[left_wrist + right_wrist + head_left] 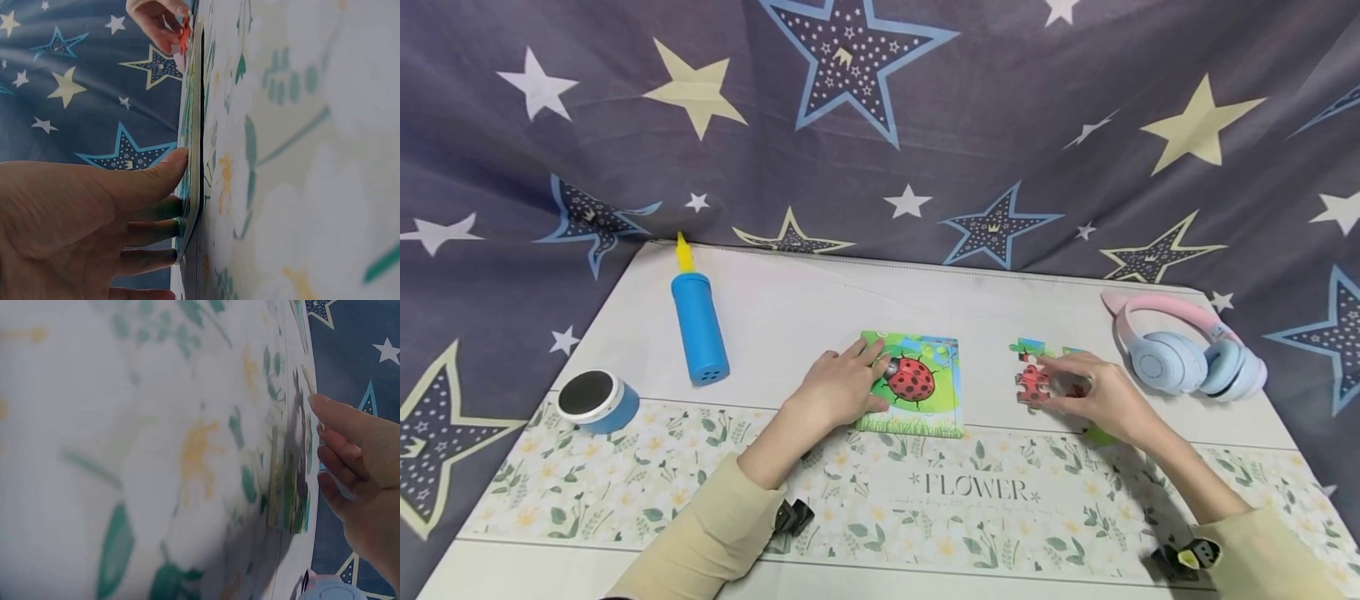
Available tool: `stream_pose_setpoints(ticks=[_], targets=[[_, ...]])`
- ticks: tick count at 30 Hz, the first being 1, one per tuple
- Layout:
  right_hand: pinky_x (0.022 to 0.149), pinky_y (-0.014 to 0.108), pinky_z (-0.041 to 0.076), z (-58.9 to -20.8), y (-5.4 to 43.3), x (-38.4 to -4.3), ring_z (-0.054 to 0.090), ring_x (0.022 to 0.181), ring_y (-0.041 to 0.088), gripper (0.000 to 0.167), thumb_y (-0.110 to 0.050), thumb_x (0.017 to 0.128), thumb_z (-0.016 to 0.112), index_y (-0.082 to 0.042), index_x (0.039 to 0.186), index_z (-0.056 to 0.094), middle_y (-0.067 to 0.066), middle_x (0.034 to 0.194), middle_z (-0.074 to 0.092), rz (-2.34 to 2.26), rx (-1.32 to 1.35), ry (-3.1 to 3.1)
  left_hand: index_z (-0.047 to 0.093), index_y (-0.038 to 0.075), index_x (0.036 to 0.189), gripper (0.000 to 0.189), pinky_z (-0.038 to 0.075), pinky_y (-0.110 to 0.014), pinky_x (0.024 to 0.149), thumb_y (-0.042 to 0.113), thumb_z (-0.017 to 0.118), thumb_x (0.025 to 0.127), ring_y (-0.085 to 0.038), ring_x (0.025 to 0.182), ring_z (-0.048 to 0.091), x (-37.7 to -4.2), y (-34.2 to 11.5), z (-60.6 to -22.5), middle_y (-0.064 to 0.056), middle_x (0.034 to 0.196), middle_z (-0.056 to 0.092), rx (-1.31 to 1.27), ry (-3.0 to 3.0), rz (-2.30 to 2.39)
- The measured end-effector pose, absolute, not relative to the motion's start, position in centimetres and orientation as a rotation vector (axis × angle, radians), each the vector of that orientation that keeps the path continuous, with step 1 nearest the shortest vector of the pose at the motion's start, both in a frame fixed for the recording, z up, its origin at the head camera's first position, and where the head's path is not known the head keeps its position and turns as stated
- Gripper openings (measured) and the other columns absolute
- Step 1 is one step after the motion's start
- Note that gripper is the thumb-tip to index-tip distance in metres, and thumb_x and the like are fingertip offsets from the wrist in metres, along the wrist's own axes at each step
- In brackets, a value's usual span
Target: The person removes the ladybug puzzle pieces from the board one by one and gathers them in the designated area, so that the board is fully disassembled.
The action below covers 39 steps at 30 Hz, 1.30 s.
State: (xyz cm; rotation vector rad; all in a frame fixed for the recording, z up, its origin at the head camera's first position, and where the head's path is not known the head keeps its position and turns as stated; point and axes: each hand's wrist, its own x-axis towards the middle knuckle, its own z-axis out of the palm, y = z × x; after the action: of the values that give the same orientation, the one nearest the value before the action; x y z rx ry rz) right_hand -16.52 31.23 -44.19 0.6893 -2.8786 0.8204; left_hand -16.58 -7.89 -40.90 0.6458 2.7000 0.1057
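Observation:
A flat green square puzzle board [940, 400] with a red ladybug picture lies mid-table. On its left side rests my left hand [842, 387], fingers spread and fairly straight; the left wrist view has the thumb [165, 172] at the board's near edge. To the right, my right hand [1101, 396] pinches a red jigsaw piece [1032, 387] between thumb and fingers, raised slightly from the table. Other loose puzzle pieces [1030, 344] lie around and under that hand, partly hidden by it. The right wrist view shows some pieces [289, 500] below the fingers.
Pink and blue headphones [1180, 358] lie at the right. A blue hand pump [700, 329] with a yellow nozzle lies at the back left, near a blue and white round container [602, 404] with a black top. A star-patterned curtain [880, 183] hangs behind the table.

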Motion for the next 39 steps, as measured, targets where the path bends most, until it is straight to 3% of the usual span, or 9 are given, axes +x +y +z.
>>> stream_pose_setpoints(ticks=[7,12,17,32,39], targets=[[0.080,0.030,0.059,-44.23,31.65,-16.63,0.069,0.101,0.020,0.059,-0.018,0.077,0.092,-0.014,0.132,0.072,-0.001,0.111,0.078,0.804,0.704,-2.906,0.037,0.014,0.161,0.076,0.037,-0.057,0.122,0.050,0.063,0.098,-0.032,0.161,0.022,-16.58,-7.95,-40.96,-0.007,0.174,0.021,0.645,2.700,0.116],[0.085,0.033,0.060,-44.21,31.71,-16.79,0.068,0.107,0.023,0.058,-0.020,0.076,0.092,-0.014,0.131,0.073,0.001,0.115,0.078,0.776,0.685,-2.928,0.037,0.014,0.161,0.077,0.037,-0.057,0.122,0.050,0.064,0.098,-0.031,0.161,0.021,-16.63,-7.89,-40.95,-0.007,0.174,0.020,0.644,2.696,0.126],[0.086,0.029,0.059,-44.26,31.85,-16.93,0.067,0.108,0.024,0.059,-0.020,0.075,0.093,-0.013,0.130,0.073,0.003,0.117,0.078,0.772,0.686,-2.916,0.036,0.014,0.161,0.078,0.035,-0.057,0.123,0.050,0.064,0.098,-0.031,0.161,0.020,-16.75,-7.85,-40.88,-0.006,0.174,0.019,0.643,2.695,0.136],[0.081,0.029,0.058,-44.49,31.77,-17.18,0.067,0.103,0.020,0.062,-0.015,0.069,0.095,-0.012,0.127,0.075,0.003,0.113,0.079,0.739,0.716,-2.882,0.036,0.014,0.161,0.077,0.036,-0.057,0.123,0.050,0.064,0.098,-0.031,0.161,0.020,-16.64,-7.96,-40.71,-0.006,0.174,0.019,0.637,2.689,0.134],[0.085,0.028,0.058,-44.12,31.74,-17.23,0.063,0.106,0.004,0.064,-0.019,0.069,0.095,-0.013,0.129,0.074,0.002,0.116,0.079,0.732,0.718,-2.886,0.036,0.014,0.161,0.078,0.036,-0.057,0.123,0.050,0.064,0.098,-0.031,0.161,0.020,-16.67,-7.97,-40.73,-0.006,0.174,0.019,0.640,2.693,0.132]])
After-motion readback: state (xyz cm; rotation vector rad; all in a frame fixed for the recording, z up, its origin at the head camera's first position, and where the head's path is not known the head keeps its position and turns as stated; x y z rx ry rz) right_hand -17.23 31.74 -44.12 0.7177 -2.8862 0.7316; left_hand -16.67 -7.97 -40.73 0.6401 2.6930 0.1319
